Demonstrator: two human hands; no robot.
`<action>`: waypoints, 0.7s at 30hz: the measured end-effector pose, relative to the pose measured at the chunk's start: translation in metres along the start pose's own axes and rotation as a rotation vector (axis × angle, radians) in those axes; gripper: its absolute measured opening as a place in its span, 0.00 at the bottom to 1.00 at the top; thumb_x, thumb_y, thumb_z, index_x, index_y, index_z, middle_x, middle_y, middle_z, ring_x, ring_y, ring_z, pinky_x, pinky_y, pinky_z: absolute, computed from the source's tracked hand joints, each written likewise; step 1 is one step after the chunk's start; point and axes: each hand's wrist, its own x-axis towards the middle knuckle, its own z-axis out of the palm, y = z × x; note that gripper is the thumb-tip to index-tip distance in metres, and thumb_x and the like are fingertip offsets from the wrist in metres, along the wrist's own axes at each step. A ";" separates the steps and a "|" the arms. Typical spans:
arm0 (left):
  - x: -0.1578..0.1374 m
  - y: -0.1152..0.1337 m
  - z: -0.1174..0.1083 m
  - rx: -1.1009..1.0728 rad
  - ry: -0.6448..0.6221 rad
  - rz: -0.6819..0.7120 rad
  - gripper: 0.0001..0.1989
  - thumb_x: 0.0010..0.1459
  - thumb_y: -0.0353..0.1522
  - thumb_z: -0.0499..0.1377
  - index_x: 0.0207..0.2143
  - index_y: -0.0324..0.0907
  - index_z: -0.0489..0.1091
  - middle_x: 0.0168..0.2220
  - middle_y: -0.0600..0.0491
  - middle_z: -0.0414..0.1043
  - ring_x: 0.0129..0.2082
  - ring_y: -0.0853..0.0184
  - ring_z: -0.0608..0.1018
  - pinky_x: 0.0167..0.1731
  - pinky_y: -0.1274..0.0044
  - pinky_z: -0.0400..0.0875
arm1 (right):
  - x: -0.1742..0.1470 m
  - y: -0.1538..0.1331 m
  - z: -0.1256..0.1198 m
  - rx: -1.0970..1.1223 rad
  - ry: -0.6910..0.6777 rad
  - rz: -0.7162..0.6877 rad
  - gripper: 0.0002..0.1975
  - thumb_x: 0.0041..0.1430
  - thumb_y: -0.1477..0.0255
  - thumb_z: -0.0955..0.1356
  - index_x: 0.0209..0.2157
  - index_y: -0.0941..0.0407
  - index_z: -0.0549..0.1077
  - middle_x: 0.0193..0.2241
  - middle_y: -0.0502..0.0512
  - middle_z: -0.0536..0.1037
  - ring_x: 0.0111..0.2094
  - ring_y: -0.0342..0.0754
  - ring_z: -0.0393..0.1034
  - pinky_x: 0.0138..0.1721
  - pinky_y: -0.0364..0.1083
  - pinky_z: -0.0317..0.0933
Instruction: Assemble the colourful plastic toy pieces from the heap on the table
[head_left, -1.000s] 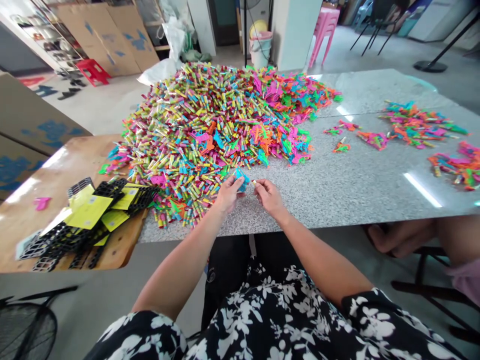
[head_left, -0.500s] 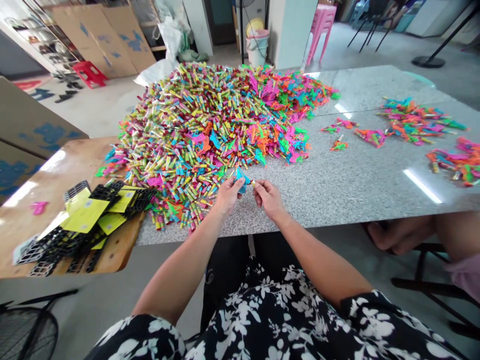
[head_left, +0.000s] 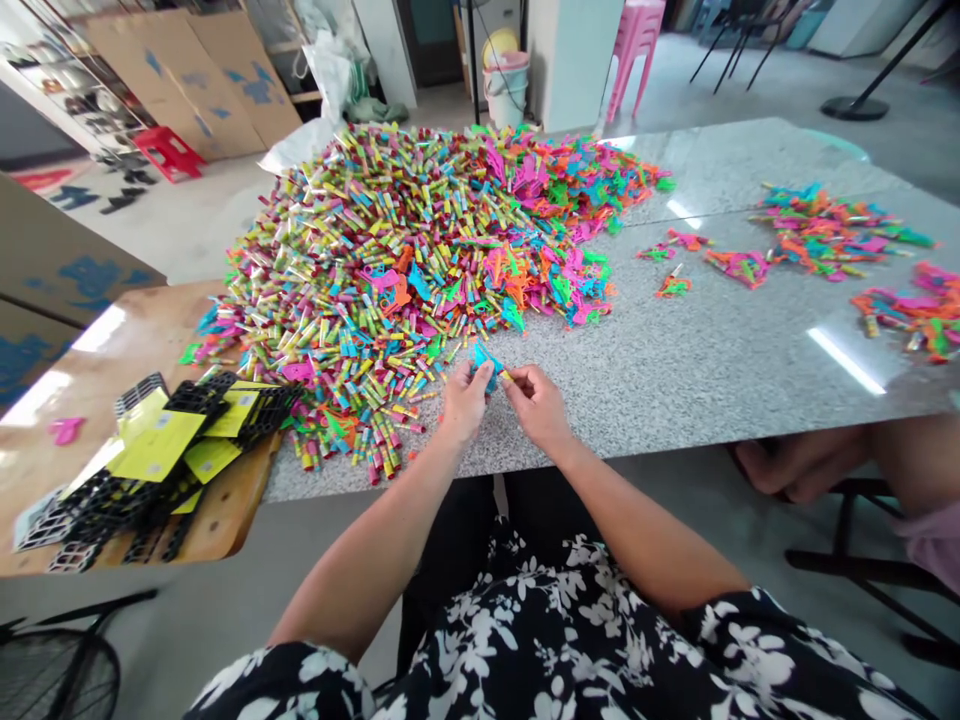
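My left hand is closed around a small blue plastic piece, thumb on top. It looks like a flat moulded toy part, but its exact shape is partly hidden by the fingers. From the other side my right hand pinches a small yellowish tube against the blue piece's right end. Both hands hover just over the grey speckled table. Beyond them rises a big heap of small printed tubes, mostly yellow and dark red, with bright plastic pieces in pink, orange, green and blue along its right side.
Separate piles of coloured pieces lie at the right of the table. Black plastic grids with yellow cards are stacked on the wooden table at left. Another person's bare legs show beneath the right edge.
The right hand has come closer to the left, and the tube's end now meets the blue piece. The whole view has shifted slightly.
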 end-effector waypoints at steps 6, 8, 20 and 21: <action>0.012 -0.017 0.035 0.263 -0.141 -0.219 0.18 0.64 0.47 0.66 0.33 0.43 0.73 0.25 0.54 0.73 0.25 0.67 0.74 0.24 0.77 0.66 | 0.010 0.020 -0.057 0.115 -0.162 0.284 0.16 0.59 0.56 0.76 0.36 0.53 0.75 0.22 0.46 0.74 0.16 0.42 0.61 0.16 0.43 0.57; 0.030 -0.014 0.048 0.460 -0.215 -0.200 0.18 0.68 0.47 0.61 0.35 0.42 0.75 0.30 0.50 0.78 0.30 0.62 0.80 0.30 0.74 0.72 | 0.027 0.022 -0.093 0.076 -0.110 0.364 0.15 0.57 0.60 0.78 0.34 0.54 0.75 0.23 0.47 0.76 0.16 0.41 0.63 0.16 0.42 0.59; 0.123 0.022 0.084 1.477 -0.024 0.293 0.32 0.64 0.44 0.66 0.67 0.43 0.69 0.68 0.33 0.64 0.66 0.35 0.68 0.59 0.51 0.69 | 0.140 0.003 -0.176 0.148 0.478 0.349 0.04 0.68 0.70 0.69 0.40 0.55 0.75 0.36 0.52 0.83 0.23 0.39 0.73 0.19 0.37 0.63; 0.118 0.020 0.082 1.496 -0.085 0.315 0.30 0.65 0.42 0.65 0.67 0.44 0.69 0.67 0.34 0.65 0.64 0.37 0.69 0.59 0.52 0.70 | 0.139 0.006 -0.156 0.022 0.326 0.317 0.05 0.68 0.70 0.69 0.41 0.55 0.77 0.37 0.53 0.83 0.24 0.41 0.74 0.21 0.38 0.64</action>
